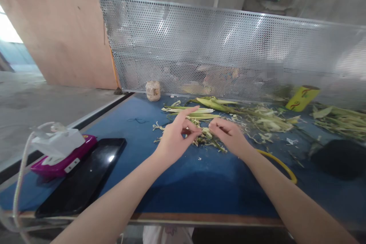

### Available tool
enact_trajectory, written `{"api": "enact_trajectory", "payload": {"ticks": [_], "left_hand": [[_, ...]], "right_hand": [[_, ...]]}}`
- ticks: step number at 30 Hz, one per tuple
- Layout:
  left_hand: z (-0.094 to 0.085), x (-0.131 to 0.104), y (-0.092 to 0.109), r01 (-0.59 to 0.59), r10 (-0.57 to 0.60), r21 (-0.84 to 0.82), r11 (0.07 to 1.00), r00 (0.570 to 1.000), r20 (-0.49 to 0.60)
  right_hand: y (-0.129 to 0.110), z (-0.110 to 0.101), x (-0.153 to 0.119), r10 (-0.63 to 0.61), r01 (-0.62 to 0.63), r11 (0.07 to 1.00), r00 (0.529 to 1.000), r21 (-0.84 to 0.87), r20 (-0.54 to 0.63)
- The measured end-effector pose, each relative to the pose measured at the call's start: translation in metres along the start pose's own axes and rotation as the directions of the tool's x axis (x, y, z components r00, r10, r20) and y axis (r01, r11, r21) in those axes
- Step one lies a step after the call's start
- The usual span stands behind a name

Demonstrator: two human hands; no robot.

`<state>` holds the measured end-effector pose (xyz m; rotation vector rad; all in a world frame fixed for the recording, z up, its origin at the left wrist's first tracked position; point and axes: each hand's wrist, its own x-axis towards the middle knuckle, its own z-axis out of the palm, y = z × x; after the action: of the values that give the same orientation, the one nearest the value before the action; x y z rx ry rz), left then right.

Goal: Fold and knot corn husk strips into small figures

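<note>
My left hand (pixel 180 133) is over the middle of the table, its thumb and a finger pinched together and the index finger stretched out. Facing it, my right hand (pixel 227 133) is closed in a pinch. A pale green husk strip (pixel 207 134) shows between the fingertips of both hands; its ends are partly hidden by the fingers. Beneath lies a small heap of husk scraps (pixel 220 146). Just behind the hands are several long green husk leaves (pixel 200 110), which look like corn husk.
A blue table (pixel 183 190) backs onto a perforated metal screen (pixel 200 45). At left are a black phone (pixel 82 175), a purple power strip (pixel 61 164) and a white charger (pixel 58 143). Rightward lie husk piles (pixel 265 118), a yellow roll (pixel 302 98), a yellow ring (pixel 278 163); a twine spool (pixel 153 91) stands behind.
</note>
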<state>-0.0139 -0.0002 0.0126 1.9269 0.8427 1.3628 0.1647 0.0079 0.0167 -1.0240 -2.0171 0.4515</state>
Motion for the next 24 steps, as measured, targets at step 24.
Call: {"api": "enact_trajectory", "payload": {"ticks": [24], "left_hand": [[0.0065,0.0005,0.0019,0.27,-0.25,-0.237,0.933,0.962,0.108]], "right_hand": [[-0.0017,0.0056,-0.0019,-0.157,0.164,0.984,0.983,-0.069,0.096]]}}
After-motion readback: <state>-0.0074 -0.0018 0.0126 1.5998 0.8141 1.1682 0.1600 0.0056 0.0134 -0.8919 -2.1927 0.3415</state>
